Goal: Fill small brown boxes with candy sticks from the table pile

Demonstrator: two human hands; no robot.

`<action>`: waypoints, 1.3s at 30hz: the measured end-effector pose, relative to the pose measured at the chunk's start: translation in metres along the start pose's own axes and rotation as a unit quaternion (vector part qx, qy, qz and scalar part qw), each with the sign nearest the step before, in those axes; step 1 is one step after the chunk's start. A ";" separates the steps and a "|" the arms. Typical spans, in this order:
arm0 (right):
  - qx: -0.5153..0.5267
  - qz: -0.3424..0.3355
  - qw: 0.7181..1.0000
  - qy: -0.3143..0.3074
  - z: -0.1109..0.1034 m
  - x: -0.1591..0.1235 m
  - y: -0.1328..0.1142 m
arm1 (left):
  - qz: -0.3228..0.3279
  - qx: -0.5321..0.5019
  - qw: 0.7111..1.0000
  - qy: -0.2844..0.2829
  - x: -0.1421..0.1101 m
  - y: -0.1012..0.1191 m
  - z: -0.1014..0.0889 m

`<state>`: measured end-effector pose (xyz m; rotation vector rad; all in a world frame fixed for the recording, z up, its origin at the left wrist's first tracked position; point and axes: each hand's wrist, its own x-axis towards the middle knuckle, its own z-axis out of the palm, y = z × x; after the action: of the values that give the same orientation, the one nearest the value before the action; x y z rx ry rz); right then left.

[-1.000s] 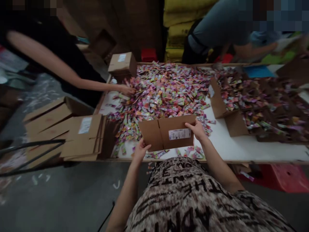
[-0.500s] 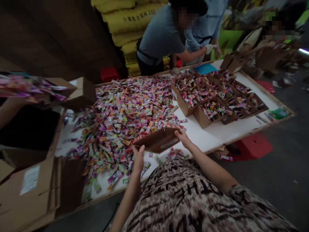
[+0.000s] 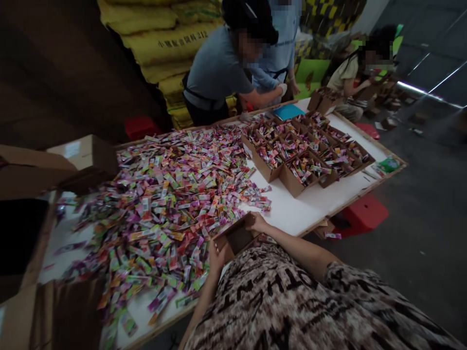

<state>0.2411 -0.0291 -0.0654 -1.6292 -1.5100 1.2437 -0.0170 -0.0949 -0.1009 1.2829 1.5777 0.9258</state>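
Dimly, held box (image 3: 239,237), shadowed inside; cartons (image 3: 20,316) cropped

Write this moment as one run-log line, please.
left hand: holds open cardboard box, left end | right hand: holds same box, right end | ahead: heap of packets on table | farther right: packet-filled boxes

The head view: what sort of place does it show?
Probably a packing workshop or warehouse: small packets lie heaped on a table, filled boxes stand beside them, and yellow sacks are stacked behind.
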 end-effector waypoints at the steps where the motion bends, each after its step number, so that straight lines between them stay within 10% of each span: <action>1: 0.004 -0.015 1.000 0.001 -0.003 -0.002 -0.003 | -0.002 -0.005 1.000 0.001 0.001 0.001 -0.003; 8: -0.092 -0.163 0.965 -0.182 -0.042 -0.045 -0.006 | 0.074 0.044 0.994 -0.063 -0.002 0.014 -0.040; 12: -0.160 -0.215 0.950 -0.159 -0.040 -0.050 -0.001 | 0.138 0.118 0.971 -0.153 0.003 0.028 -0.055; 22: -0.215 -0.295 0.926 -0.093 0.006 -0.044 0.020 | 0.210 0.377 0.886 -0.172 -0.007 0.076 0.018; 27: -0.187 -0.294 0.933 -0.093 0.006 -0.049 0.023 | 0.203 0.400 0.872 -0.198 -0.013 0.077 0.024; 34: -0.010 -0.132 0.988 -0.080 -0.024 -0.012 0.009 | 0.196 0.416 0.847 -0.268 -0.010 0.094 0.019; 39: -0.074 0.132 0.988 0.025 -0.064 0.093 0.031 | -0.064 0.211 0.975 0.032 -0.045 0.068 0.001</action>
<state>0.3044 0.0658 -0.0897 -1.9948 -1.4191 1.2411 0.0098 -0.1267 -0.0308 1.4257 1.9543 0.5701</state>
